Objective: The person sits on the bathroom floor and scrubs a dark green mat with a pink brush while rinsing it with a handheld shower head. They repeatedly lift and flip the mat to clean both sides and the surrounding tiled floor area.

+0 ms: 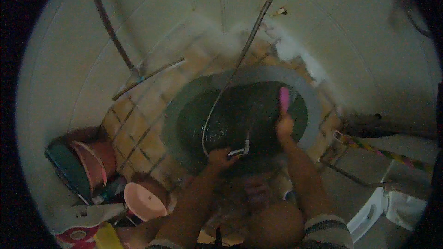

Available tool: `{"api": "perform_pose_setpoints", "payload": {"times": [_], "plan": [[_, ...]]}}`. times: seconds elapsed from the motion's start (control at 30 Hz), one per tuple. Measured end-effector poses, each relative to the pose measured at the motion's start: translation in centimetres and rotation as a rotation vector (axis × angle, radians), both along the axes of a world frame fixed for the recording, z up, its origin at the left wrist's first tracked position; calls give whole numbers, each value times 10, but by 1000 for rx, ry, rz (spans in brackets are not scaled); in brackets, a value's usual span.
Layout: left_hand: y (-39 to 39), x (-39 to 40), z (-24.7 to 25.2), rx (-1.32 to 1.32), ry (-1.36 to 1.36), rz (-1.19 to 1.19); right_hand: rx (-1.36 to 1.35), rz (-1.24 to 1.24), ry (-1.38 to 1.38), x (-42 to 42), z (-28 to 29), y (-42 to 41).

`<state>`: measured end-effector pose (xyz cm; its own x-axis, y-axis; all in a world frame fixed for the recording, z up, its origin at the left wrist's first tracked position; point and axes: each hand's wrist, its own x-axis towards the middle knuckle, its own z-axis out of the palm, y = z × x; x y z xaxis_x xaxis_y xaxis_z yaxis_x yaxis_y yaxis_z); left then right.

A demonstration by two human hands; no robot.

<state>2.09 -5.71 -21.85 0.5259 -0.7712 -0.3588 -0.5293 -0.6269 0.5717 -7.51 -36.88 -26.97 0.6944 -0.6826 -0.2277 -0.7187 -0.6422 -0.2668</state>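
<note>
In my left hand [219, 159] is a small metal hand sprayer [242, 150] on a thin hose [210, 114], held over the near side of an oval green tub [313, 110]. My right hand [285, 128] grips the end of a pink handled tool, perhaps a brush [284, 98], above the tub's right part. The tool's far end cannot be made out in the dim light. Dark water or a dark wet surface [235, 110] lies inside the tub, with bright specks near the hose.
A long-handled squeegee or floor wiper [148, 79] leans at the upper left. Reddish [95, 162] and pink basins [143, 202] stand at the lower left. On the right are a striped stick [387, 154] and a white plastic object [372, 211]. Tiled floor [138, 135] surrounds the tub.
</note>
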Motion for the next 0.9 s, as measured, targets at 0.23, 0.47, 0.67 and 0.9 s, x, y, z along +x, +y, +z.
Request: {"api": "perform_pose_setpoints", "payload": {"times": [0.23, 0.47, 0.67, 0.9], "plan": [[4, 7, 7, 96, 125, -13, -54, 118, -52, -36, -23, -25], [6, 12, 10, 137, 26, 6, 191, -294, 63, -25, -6, -56], [-5, -4, 0, 27, -11, -35, -115, 61, 45, -66, -41, -69], [-10, 3, 0, 99, -81, 16, 206, -239, -165, 28, 35, -60]]}}
